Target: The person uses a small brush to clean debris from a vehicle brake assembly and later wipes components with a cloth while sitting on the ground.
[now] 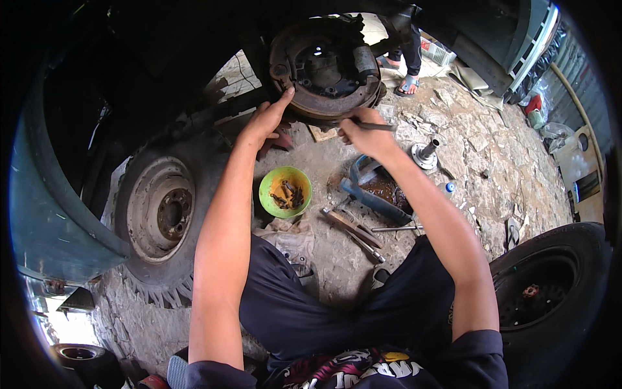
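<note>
A rusty drum brake assembly [324, 102] with curved brake shoes is mounted in front of me, under the dark vehicle body. My left hand [264, 123] grips its lower left edge, thumb up on the brake shoe [282, 72] and fingers lower down, partly hidden. At the lower right edge, my right hand [364, 134] is closed around a dark bar-like tool [379, 126]; one end sticks out to the right, while the other meets the brake's underside, its tip unclear. Below, between my forearms, a green and yellow bowl [286, 192] holds several rusty bolts.
A cut blue container [363, 187] of brownish liquid stands beside my right forearm, near wrenches [363, 240] and a metal hub [426, 155]. A wheel [159, 207] stands left; another tyre [551, 279] is at right. Another person's sandalled foot [408, 84] shows beyond the brake.
</note>
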`<state>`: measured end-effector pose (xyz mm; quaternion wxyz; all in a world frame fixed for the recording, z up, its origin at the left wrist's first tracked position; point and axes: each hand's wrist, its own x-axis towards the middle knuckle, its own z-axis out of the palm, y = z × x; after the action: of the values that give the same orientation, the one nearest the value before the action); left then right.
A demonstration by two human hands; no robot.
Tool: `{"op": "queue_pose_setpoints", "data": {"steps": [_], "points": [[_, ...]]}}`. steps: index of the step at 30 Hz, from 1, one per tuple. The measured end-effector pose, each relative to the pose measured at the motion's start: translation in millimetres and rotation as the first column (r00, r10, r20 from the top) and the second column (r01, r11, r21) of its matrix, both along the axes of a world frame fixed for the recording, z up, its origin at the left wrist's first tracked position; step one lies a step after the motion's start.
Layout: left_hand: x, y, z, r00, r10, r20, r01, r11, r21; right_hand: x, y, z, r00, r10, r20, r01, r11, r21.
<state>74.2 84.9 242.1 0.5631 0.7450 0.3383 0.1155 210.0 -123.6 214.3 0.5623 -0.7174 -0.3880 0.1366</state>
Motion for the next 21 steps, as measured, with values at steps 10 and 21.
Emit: {"op": "queue_pose_setpoints", "data": {"steps": [10,21], "points": [[5,-2,-6,0.999,-0.023,0.039,0.024,0.999,-0.03,-23,6,-6,0.948,0.013,-0.319,0.063,0.972,0.226],[1,-15,7,0.999,0.023,0.035,-0.022,0.999,-0.028,11,-25,13,0.908,-0.03,-0.418,0.059,0.997,0.056]]}}
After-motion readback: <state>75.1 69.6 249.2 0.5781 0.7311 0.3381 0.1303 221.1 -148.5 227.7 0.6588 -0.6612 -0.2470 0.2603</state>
